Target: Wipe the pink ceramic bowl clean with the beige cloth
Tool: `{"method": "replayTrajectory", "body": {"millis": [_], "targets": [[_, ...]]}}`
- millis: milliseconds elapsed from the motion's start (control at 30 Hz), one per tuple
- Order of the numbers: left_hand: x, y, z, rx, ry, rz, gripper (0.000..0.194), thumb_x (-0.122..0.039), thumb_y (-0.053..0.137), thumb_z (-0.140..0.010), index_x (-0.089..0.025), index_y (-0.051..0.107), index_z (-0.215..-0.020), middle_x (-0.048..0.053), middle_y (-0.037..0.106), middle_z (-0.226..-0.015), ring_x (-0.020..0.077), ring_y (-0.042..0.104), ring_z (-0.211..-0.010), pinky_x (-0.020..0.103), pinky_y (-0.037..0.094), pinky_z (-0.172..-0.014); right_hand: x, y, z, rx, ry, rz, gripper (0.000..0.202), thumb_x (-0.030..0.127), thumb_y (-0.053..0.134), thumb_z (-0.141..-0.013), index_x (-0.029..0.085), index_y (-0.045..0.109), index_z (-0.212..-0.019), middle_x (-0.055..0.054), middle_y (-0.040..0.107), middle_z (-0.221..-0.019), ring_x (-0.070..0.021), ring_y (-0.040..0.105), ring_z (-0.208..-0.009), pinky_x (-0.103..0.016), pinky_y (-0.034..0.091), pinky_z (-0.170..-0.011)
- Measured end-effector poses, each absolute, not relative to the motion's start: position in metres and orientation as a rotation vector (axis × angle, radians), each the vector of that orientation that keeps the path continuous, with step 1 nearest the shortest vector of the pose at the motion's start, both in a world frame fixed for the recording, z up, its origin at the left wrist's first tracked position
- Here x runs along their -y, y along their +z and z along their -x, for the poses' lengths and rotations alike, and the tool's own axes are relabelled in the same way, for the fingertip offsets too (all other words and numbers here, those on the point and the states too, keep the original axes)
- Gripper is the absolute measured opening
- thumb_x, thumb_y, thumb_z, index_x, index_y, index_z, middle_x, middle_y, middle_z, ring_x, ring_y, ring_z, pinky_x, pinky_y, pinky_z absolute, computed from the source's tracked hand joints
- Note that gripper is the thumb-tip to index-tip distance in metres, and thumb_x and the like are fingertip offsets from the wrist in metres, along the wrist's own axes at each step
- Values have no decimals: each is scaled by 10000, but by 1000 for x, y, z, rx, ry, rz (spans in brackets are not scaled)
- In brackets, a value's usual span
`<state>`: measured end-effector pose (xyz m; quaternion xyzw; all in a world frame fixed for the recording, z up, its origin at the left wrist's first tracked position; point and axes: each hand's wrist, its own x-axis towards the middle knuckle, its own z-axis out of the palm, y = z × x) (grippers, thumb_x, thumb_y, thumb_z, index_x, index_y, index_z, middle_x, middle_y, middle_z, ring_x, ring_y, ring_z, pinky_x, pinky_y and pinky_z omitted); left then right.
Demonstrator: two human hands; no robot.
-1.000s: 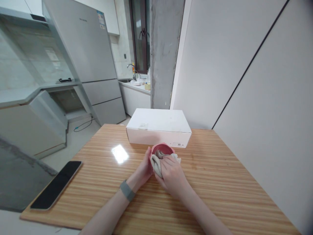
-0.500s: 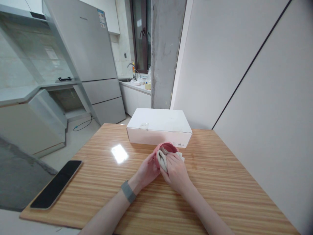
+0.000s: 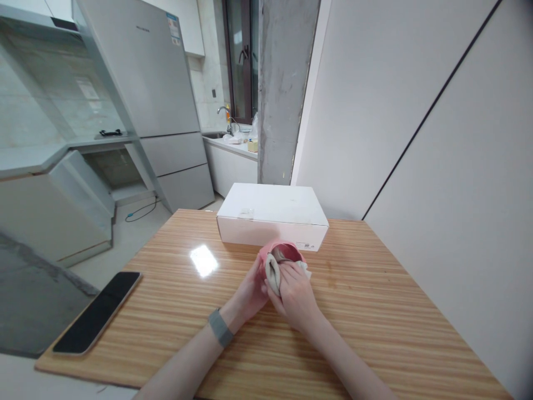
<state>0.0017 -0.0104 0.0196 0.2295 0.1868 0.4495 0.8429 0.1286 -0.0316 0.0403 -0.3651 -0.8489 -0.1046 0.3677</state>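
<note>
A pink, round, open container [image 3: 272, 248] is tilted toward me just in front of the white box. My left hand [image 3: 252, 290] is wrapped round its left side, with a grey band on that wrist. A pale grey-beige cloth [image 3: 272, 273] is bunched at the container's mouth, partly inside it. My right hand [image 3: 295, 293] grips the cloth, and its fingertips reach into the opening, where they are hidden.
Behind the container, a white box [image 3: 272, 204] lies on the wooden table [image 3: 375, 311]. A black phone [image 3: 97, 314] rests near the table's left edge. Beyond stand a silver fridge [image 3: 141, 72], a sink counter and a grey pillar.
Both hands, the pink container and the cloth have shifted slightly to the left. My right hand has moved a little within the opening with the cloth.
</note>
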Motion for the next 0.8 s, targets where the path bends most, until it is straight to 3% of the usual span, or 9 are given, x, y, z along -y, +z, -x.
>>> {"method": "replayTrajectory", "body": {"millis": [167, 367, 633, 800], "targets": [[9, 18, -4, -371, 987, -513, 477, -475, 460, -937, -131, 621, -1225, 105, 687, -1140, 183, 615, -1075, 263, 429, -986, 31, 44, -131, 2194, -252, 976, 231, 211, 511, -881, 74, 645, -1009, -134, 674, -815, -270, 576, -813, -448, 483, -810], [6, 16, -2, -424, 1015, -509, 484, -511, 483, -916, -159, 624, -1215, 96, 699, -1121, 196, 628, -1057, 290, 428, -983, 36, 49, -131, 2254, -272, 925, 246, 199, 501, -869, 73, 634, -1033, -121, 672, -799, -252, 574, -783, -421, 480, -809], [1, 8, 2, -536, 978, -532, 558, -611, 523, -847, -106, 699, -1006, 109, 729, -879, 239, 660, -928, 311, 473, -858, 42, 56, -136, 2317, -227, 839, 170, 213, 497, -850, 122, 640, -840, -92, 636, -705, -226, 536, -681, -392, 478, -721], [-1, 7, 5, -540, 969, -515, 528, -597, 517, -858, -121, 702, -993, 87, 722, -818, 220, 660, -838, 296, 474, -788, 42, 56, -137, 2330, -199, 795, 171, 209, 485, -838, 135, 633, -879, -97, 645, -735, -236, 550, -706, -411, 479, -733]]}}
